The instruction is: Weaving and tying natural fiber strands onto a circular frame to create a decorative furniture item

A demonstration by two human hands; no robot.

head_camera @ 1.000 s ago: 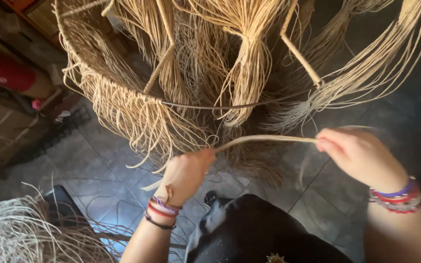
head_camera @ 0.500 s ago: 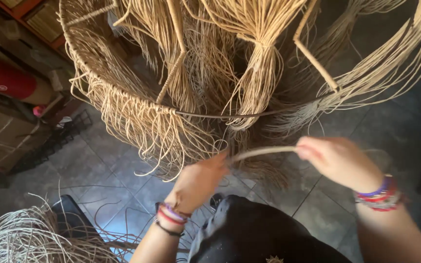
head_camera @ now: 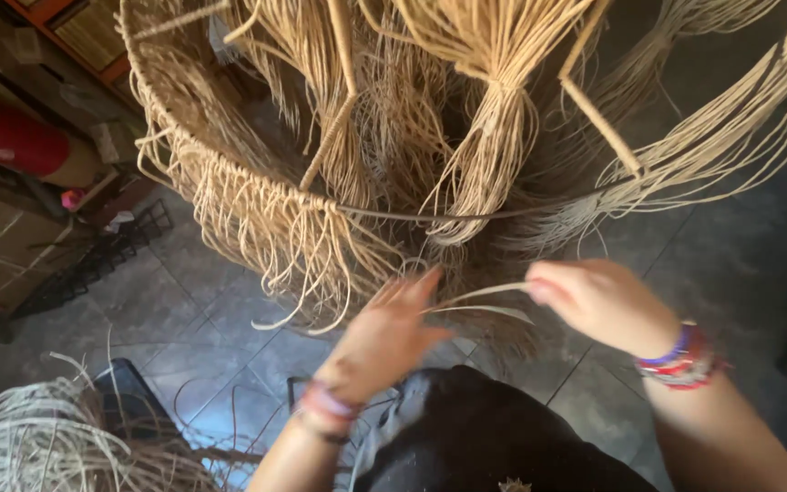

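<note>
— What do your fingers have right now?

— Your right hand (head_camera: 598, 301) has its fingers (head_camera: 544, 290) pinched shut on one end of a thin pale fibre strand (head_camera: 480, 296). Your left hand (head_camera: 384, 342) is blurred; its fingers (head_camera: 416, 287) look loosely spread and touch the strand's other end, though I can't tell if they grip it.

— How will that strand handle?

— Light and springy, I'd judge: it bends easily, but could kink or split if you fold it sharply. Hold it near the ends, as you do.

— Where is it?

— Stretched between your hands, just below the wire hoop (head_camera: 412, 217) of the round frame (head_camera: 152, 109), beside the knotted fringe (head_camera: 270, 246). More loose fibre (head_camera: 47, 437) lies on the tiled floor (head_camera: 202, 319) at your left.
</note>
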